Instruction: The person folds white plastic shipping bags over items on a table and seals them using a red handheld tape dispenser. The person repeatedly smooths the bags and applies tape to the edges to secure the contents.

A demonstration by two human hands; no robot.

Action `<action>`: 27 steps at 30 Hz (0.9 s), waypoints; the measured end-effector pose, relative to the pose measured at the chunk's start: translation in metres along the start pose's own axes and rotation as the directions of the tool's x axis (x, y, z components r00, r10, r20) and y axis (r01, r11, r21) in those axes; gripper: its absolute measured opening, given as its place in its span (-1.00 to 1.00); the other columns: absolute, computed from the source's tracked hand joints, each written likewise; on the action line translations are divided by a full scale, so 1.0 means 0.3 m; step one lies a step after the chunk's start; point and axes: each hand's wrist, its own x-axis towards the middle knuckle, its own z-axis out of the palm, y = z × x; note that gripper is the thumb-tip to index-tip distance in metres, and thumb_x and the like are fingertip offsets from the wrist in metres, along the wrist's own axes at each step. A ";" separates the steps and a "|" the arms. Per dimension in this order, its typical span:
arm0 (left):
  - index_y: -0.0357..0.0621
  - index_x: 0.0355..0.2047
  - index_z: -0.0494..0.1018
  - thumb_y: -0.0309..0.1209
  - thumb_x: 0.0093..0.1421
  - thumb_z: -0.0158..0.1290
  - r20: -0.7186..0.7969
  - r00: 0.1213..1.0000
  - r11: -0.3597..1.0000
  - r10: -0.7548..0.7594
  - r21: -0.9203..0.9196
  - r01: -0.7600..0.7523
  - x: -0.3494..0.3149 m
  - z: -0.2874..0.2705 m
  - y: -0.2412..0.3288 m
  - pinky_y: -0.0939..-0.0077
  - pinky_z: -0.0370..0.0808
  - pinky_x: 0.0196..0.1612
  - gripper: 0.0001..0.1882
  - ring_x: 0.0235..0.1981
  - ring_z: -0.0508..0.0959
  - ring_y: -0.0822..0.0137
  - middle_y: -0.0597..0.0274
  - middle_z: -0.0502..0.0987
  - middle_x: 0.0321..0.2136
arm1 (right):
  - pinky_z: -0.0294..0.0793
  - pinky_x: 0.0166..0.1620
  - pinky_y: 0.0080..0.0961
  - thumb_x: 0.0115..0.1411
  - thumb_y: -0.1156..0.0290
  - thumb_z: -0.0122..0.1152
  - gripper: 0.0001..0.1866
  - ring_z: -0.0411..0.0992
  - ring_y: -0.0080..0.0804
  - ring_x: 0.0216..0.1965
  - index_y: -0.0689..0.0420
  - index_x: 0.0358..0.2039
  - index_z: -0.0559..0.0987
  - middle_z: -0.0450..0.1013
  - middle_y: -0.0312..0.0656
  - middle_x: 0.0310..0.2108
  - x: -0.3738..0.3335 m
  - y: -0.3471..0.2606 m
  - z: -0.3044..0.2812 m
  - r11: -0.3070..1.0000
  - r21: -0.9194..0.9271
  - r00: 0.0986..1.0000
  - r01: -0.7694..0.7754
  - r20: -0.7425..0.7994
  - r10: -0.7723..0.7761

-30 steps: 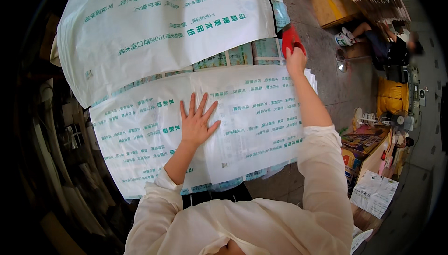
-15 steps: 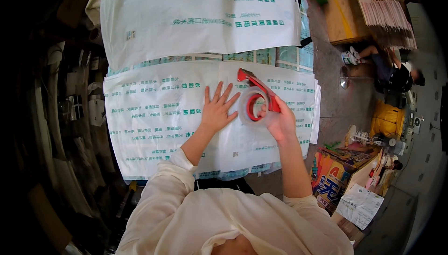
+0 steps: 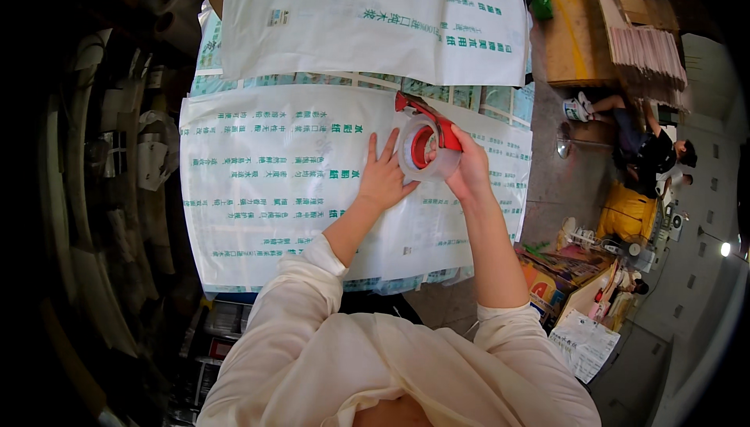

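My right hand [image 3: 470, 167] grips a red tape dispenser [image 3: 451, 136] from its right side, fingers reaching through the ring of its clear tape roll [image 3: 441, 166]. The dispenser's head points away from me and leftward, over a white plastic sheet [image 3: 258, 224] printed in green. Just left of the roll, my left hand [image 3: 380, 183] lies flat on that sheet with its fingers stretched out, their tips close to the dispenser. Whether any tape touches the sheet, I cannot tell.
Beyond a strip of blue-patterned wrapping [image 3: 375, 80] lies another white sheet [image 3: 336, 36]. Dark shelving [image 3: 101, 192] fills the left side. At right are cardboard boxes [image 3: 578, 36], a seated person [image 3: 644, 142] and a cluttered table with a paper sheet [image 3: 586, 343].
My right hand has carried the tape dispenser a little farther from me and leftward, nearer my left fingertips. My left hand stays flat on the sheet. The whole view has shifted slightly.
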 end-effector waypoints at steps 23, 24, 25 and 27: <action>0.13 0.26 0.23 0.15 0.12 0.00 0.058 0.998 0.999 -0.007 0.032 0.005 -0.002 0.006 -0.004 -0.34 -0.30 0.33 -0.26 0.35 0.01 0.19 0.23 0.06 0.35 | 0.57 -0.32 -0.38 0.37 0.32 -0.14 -0.66 0.50 -0.26 -0.44 0.38 -0.13 0.44 0.51 -0.02 -0.40 0.105 -0.015 0.114 0.973 -0.206 0.994 -0.107 -0.015 0.106; 0.13 0.25 0.26 0.14 0.13 0.00 0.056 0.998 1.000 -0.003 0.027 0.001 -0.003 0.008 -0.002 -0.35 -0.30 0.32 -0.28 0.35 0.02 0.18 0.22 0.07 0.34 | 0.57 -0.33 -0.38 0.37 0.33 -0.15 -0.66 0.50 -0.25 -0.45 0.38 -0.13 0.44 0.50 -0.02 -0.40 0.116 -0.022 0.108 0.970 -0.200 0.991 -0.135 -0.015 0.134; 0.12 0.23 0.28 0.14 0.13 -0.01 0.055 0.998 1.000 0.004 0.024 -0.005 -0.004 0.006 0.000 -0.35 -0.30 0.32 -0.29 0.34 0.04 0.17 0.21 0.09 0.34 | 0.57 -0.34 -0.37 0.37 0.33 -0.15 -0.66 0.49 -0.25 -0.45 0.39 -0.13 0.43 0.49 -0.01 -0.40 0.126 -0.032 0.105 0.968 -0.191 0.987 -0.161 -0.014 0.161; 0.08 0.21 0.31 0.13 0.15 -0.02 0.044 0.999 1.000 0.014 0.022 -0.015 -0.005 0.005 0.009 -0.34 -0.29 0.32 -0.31 0.33 0.07 0.14 0.17 0.12 0.32 | 0.58 -0.35 -0.36 0.37 0.34 -0.17 -0.67 0.48 -0.24 -0.46 0.39 -0.12 0.43 0.48 0.00 -0.39 0.151 -0.053 0.098 0.964 -0.180 0.980 -0.196 -0.013 0.196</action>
